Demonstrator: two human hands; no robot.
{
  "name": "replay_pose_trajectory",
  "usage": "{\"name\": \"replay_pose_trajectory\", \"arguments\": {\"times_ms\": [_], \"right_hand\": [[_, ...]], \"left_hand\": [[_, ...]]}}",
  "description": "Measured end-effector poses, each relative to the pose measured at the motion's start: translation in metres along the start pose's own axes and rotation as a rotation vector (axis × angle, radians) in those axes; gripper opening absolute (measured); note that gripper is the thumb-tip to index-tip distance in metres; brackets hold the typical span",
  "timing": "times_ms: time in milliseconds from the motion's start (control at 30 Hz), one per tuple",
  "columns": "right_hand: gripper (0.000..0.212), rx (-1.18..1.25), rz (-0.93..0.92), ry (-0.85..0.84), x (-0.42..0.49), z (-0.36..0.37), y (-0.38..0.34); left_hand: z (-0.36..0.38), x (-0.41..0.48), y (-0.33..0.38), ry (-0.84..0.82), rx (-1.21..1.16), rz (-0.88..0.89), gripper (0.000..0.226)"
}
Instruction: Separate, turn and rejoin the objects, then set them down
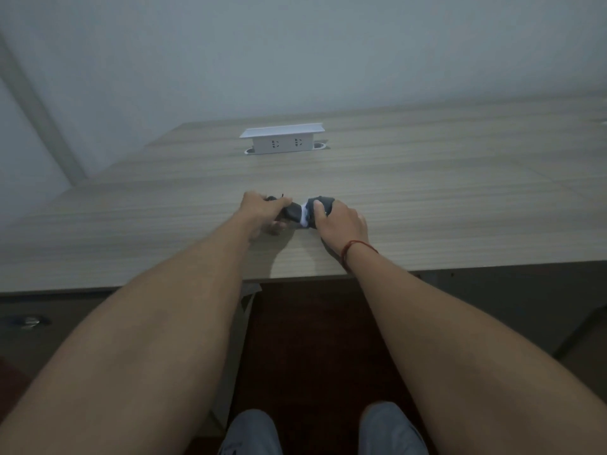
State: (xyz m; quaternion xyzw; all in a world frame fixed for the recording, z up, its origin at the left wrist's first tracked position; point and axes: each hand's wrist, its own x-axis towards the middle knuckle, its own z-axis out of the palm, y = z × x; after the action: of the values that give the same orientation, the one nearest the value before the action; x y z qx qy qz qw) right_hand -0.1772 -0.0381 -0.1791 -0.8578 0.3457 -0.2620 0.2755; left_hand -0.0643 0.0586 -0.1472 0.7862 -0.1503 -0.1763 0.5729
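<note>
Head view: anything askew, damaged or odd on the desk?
Nothing stands out. Both hands, left hand and right hand, grip a dark and white cloth bundle on the wooden desk. The white socket box stands raised from its desk cutout, straight, with nothing plugged in. No spill or damage shows.

Office: desk (427,192) with pop-up socket (282,141)
</note>
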Motion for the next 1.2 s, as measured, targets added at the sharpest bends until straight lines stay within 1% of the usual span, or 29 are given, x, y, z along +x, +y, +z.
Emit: {"name": "replay_pose_trajectory", "arguments": {"times_ms": [67,100,167,200,233,300,333,433,533,633,700,800,833,867,933,967,1067,1200], "right_hand": [[0.053,-0.015,0.005,-0.005,0.001,0.002,-0.001],[0.054,-0.022,0.008,-0.009,0.002,0.002,0.0],[0.055,-0.031,0.005,-0.024,0.002,0.003,-0.001],[0.055,-0.036,0.0,-0.028,0.002,0.003,-0.001],[0.055,-0.04,0.002,-0.032,0.002,0.003,0.0],[0.056,-0.05,0.007,-0.032,0.003,0.003,0.0],[0.056,-0.054,0.01,-0.033,0.004,0.004,0.0],[0.056,-0.058,0.012,-0.033,0.004,0.005,0.0],[0.054,-0.06,-0.002,-0.022,0.0,0.004,0.001],[0.052,-0.042,-0.036,-0.016,-0.004,0.005,0.0],[0.052,-0.022,-0.075,0.005,-0.004,0.007,0.001],[0.052,0.022,-0.13,-0.009,-0.001,0.01,0.002],[0.05,0.044,-0.137,-0.021,0.001,0.011,0.003],[0.045,0.061,-0.14,-0.024,0.003,0.011,0.003],[0.037,0.086,-0.13,-0.014,0.008,0.013,0.005],[0.035,0.093,-0.125,-0.008,0.011,0.014,0.007],[0.036,0.097,-0.116,0.011,0.019,0.017,0.01],[0.036,0.105,-0.096,0.044,0.033,0.023,0.01]], "left_hand": [[-0.012,-0.002,0.001,-0.025,0.018,-0.011,0.024],[-0.012,-0.002,0.001,0.028,0.0,0.012,0.024],[-0.008,-0.001,-0.002,0.209,-0.033,0.075,0.023],[-0.004,-0.002,-0.004,0.25,-0.031,0.087,0.023],[0.0,-0.003,-0.006,0.228,-0.027,0.083,0.023],[0.006,-0.003,-0.01,0.126,-0.019,0.075,0.023],[0.006,-0.002,-0.011,0.116,0.029,0.086,0.024],[-0.003,-0.005,-0.01,0.22,0.334,0.188,0.031],[-0.011,-0.009,-0.016,0.27,0.509,0.171,0.046],[-0.011,-0.012,-0.025,0.259,0.574,0.178,0.055],[-0.01,-0.017,-0.028,0.226,0.541,0.227,0.054],[-0.009,-0.02,-0.03,0.097,0.539,0.305,0.065],[-0.009,-0.019,-0.03,0.073,0.575,0.322,0.065],[-0.008,-0.018,-0.03,0.076,0.608,0.336,0.06],[-0.004,-0.015,-0.031,0.148,0.654,0.344,0.049],[0.0,-0.012,-0.031,0.193,0.662,0.333,0.047],[0.014,-0.002,-0.029,0.289,0.665,0.283,0.046],[0.028,0.013,-0.026,0.354,0.677,0.272,0.044]]}}
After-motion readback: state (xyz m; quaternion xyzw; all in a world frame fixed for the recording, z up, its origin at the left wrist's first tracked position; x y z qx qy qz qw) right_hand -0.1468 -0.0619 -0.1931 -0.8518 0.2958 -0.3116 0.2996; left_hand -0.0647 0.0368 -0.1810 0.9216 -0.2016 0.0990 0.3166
